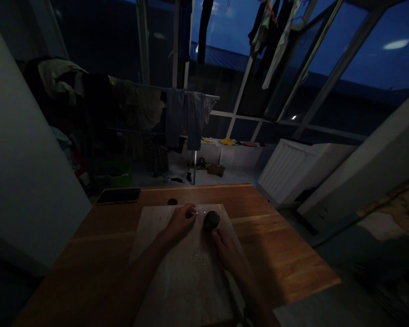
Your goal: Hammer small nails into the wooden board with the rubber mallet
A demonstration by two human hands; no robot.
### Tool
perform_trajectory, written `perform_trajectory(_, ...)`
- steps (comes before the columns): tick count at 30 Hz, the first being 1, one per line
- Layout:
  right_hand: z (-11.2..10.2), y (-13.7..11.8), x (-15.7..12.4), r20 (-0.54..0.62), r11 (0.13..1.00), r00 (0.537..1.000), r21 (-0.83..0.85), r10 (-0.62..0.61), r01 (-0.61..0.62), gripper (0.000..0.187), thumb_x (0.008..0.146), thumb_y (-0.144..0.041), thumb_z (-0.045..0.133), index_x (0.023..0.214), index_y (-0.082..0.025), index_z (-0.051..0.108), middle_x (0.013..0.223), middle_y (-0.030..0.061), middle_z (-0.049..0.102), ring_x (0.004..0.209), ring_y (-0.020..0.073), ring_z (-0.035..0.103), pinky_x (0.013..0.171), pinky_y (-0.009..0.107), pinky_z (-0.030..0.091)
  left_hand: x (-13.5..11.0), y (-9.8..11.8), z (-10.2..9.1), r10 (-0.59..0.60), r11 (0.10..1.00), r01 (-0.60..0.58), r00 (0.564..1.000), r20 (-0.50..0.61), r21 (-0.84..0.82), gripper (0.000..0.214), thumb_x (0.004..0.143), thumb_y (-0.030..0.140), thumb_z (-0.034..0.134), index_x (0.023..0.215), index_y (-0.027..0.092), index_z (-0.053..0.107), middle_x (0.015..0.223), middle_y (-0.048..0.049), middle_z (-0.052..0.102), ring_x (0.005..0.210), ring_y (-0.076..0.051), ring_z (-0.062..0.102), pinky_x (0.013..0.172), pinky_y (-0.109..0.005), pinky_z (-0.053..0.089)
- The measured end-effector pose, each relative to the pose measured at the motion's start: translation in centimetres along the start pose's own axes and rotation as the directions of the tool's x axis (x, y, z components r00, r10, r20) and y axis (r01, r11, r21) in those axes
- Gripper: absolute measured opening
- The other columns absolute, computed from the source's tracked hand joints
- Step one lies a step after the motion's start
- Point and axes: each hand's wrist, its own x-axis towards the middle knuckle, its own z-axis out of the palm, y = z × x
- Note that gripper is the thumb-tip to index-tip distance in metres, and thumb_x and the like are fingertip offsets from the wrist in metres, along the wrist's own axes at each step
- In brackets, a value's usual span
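A pale wooden board (177, 272) lies on the table under both hands. My left hand (182, 220) is over the board's far part, its fingertips pinched around what looks like a nail; only a tiny bright spot shows there. My right hand (225, 247) is closed round the handle of a mallet, whose dark rounded head (211, 220) is just right of my left fingertips. Between them, a thin shiny nail (204, 213) seems to stand in the board. Several loose nails (199, 256) lie in a small cluster nearer me.
The wooden table (276, 240) carries a phone (119, 195) at its far left and a small dark round object (172, 201) beyond the board. Past the table stand a clothes rack with hanging trousers (194, 120), a green basket (114, 179) and a white ribbed cabinet (286, 168). The light is dim.
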Motion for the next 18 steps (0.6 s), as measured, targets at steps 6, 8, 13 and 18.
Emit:
perform_trajectory(6, -0.1, 0.4, -1.1, 0.017, 0.998, 0.998, -0.011, 0.057, -0.057, 0.054, 0.090, -0.068, 0.043, 0.093, -0.020, 0.067, 0.091, 0.0104, 0.075, 0.090, 0.0287, 0.070, 0.082, 0.037, 0.051, -0.6, 2.9, -2.2, 0.090, 0.940, -0.190, 0.939, 0.332, 0.282, 0.008, 0.075, 0.019, 0.063, 0.079, 0.019, 0.070, 0.086, -0.0042, 0.070, 0.075, -0.017, 0.063, 0.072, -0.027, 0.049)
perform_trajectory(8, 0.0, 0.3, -1.0, 0.012, 0.998, 0.998, -0.011, 0.057, -0.057, 0.055, 0.089, -0.070, 0.043, 0.092, -0.020, 0.065, 0.092, 0.0109, 0.075, 0.091, 0.0287, 0.069, 0.084, 0.038, 0.050, -1.2, 3.9, -2.5, 0.001, 0.917, -0.206, 0.859, 0.512, 0.343, 0.003, 0.071, 0.022, 0.067, 0.072, 0.020, 0.069, 0.074, -0.0019, 0.068, 0.068, -0.018, 0.061, 0.066, -0.027, 0.047)
perform_trajectory(13, -0.1, 0.2, -1.1, 0.005, 0.996, 0.996, -0.010, 0.087, -0.087, 0.058, 0.087, -0.074, 0.042, 0.091, -0.020, 0.064, 0.089, 0.0105, 0.073, 0.088, 0.0283, 0.068, 0.079, 0.037, 0.049, -2.8, 5.7, -2.0, -0.096, 0.862, -0.235, 0.794, 0.601, 0.448, 0.018, 0.061, 0.032, 0.078, 0.055, 0.022, 0.066, 0.062, -0.0051, 0.066, 0.065, -0.024, 0.065, 0.068, -0.033, 0.050)
perform_trajectory(18, -0.1, 0.2, -1.2, 0.009, 0.998, 0.998, 0.006, 0.067, -0.067, 0.057, 0.089, -0.073, 0.042, 0.093, -0.020, 0.065, 0.092, 0.0092, 0.073, 0.090, 0.0270, 0.067, 0.081, 0.035, 0.048, -3.5, 6.8, -1.8, -0.144, 0.799, -0.277, 0.773, 0.617, 0.534, 0.011, 0.064, 0.030, 0.077, 0.061, 0.022, 0.070, 0.075, -0.0103, 0.072, 0.079, -0.030, 0.071, 0.076, -0.037, 0.052)
